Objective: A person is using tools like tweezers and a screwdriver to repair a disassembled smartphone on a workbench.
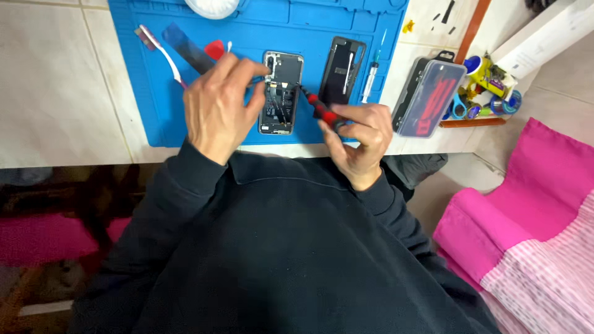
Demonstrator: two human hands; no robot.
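While the blue work mat (185, 127) covers most of the pale tiled tabletop (55, 80), an opened smartphone (281, 93) lies face down near the mat's front edge, its back removed so that dark boards, a black battery area and thin cables show inside a silvery frame. Just right of it rests the phone's detached black back cover (342, 69), with a small white syringe (369, 79) beside that. Off the mat to the right stands a grey case of red screwdriver bits (428, 98), and beyond it a cluttered tray of tape rolls (489, 93). A toothbrush (162, 52) with a white handle lies on the mat's left part, near a dark flat pry tool (189, 51) and a red pick (215, 48). A white round object (212, 7) sits at the mat's far edge. Pink cloth (526, 216) fills the lower right.

Reaching in from the left, the left hand (216, 105) hovers over the phone's left side, its fingers bent and the fingertips (263, 68) touching the frame's upper corner; it partly hides the pry tool. The right hand (359, 139) is closed around a red and black screwdriver (320, 110), held slanting with its tip at the phone's right edge. Both wrists emerge from dark sleeves (278, 247).
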